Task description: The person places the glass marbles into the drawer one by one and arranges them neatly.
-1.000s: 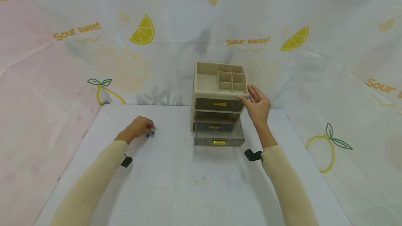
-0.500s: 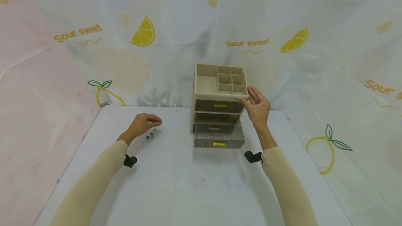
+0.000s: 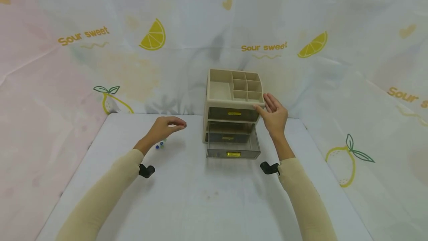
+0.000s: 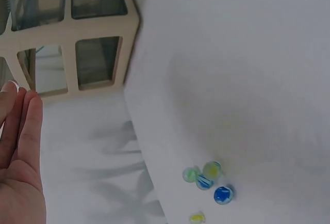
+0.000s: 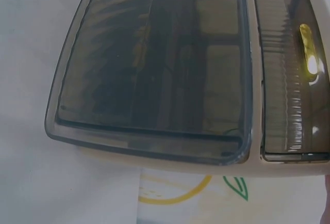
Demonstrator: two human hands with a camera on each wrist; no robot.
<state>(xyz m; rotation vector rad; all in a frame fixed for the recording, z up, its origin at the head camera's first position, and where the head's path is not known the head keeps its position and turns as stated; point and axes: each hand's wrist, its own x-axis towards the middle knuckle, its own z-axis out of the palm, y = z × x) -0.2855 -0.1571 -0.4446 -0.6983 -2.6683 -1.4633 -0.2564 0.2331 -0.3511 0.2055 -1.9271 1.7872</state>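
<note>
My left hand (image 3: 162,128) is raised over the table between the loose marbles and the drawer organizer. Its thumb and fingertips pinch a marble, mostly hidden; only a clear, shiny edge shows in the left wrist view. Several blue, green and yellow glass marbles (image 4: 224,194) lie below on the white cloth. A beige organizer (image 3: 219,103) has smoky see-through drawers with gold handles. Its middle drawer (image 3: 217,154) is pulled out toward me. My right hand (image 3: 275,119) rests at the organizer's top right corner, thumb on the front edge and fingers straight along the side.
Divided compartments (image 3: 220,89) form the organizer's top. The upper drawer (image 3: 217,113) is pushed in. Behind the white-covered table (image 3: 187,196) hangs a lemon-print cloth (image 3: 187,58). Black wrist mounts (image 3: 146,171) stick out from both sleeves.
My left hand has lifted from the group of marbles and moved right and away from me, toward the organizer, pinching one marble. The right hand stays in place.
</note>
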